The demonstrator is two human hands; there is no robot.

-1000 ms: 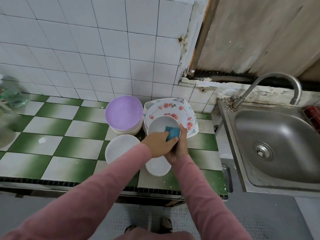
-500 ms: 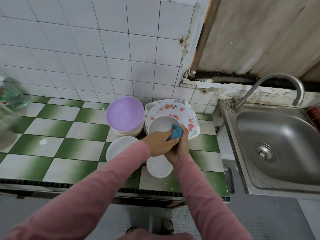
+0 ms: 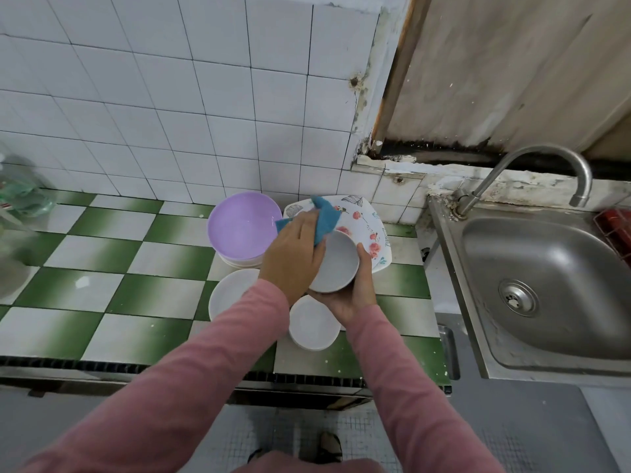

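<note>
My right hand (image 3: 351, 295) grips a small white bowl (image 3: 336, 264) from below, thumb on its right rim, holding it tilted above the counter. My left hand (image 3: 293, 257) holds a blue cloth (image 3: 324, 220) against the bowl's upper left rim; the cloth sticks up past my fingers. Both sleeves are pink.
A purple bowl (image 3: 239, 227) tops a stack behind, beside a floral square plate (image 3: 365, 227). Two white bowls (image 3: 228, 295) (image 3: 312, 324) sit on the green and white tiled counter (image 3: 112, 288). A steel sink (image 3: 546, 288) with a tap (image 3: 546, 165) is at right. A plastic bottle (image 3: 20, 196) stands far left.
My left hand has drawn the blue cloth out from inside the bowl up over its far left rim. The bowl has tipped so its opening faces more to the right.
</note>
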